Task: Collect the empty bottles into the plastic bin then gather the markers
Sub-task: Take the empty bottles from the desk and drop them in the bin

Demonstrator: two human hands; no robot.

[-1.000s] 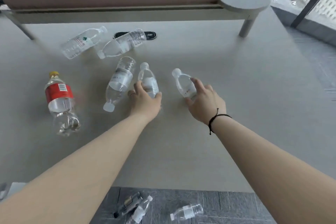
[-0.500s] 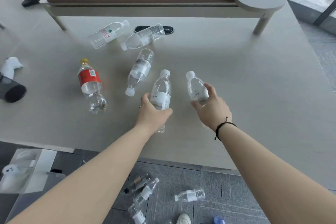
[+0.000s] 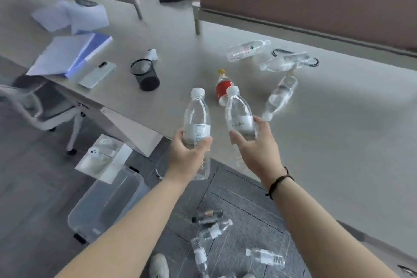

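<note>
Left hand (image 3: 188,156), right hand (image 3: 257,149) each clasp clear white-capped bottle, upright, lifted.

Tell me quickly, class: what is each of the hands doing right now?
Left hand: closed around a clear bottle, lifted off the table.
Right hand: closed around another clear bottle, also lifted.
</note>
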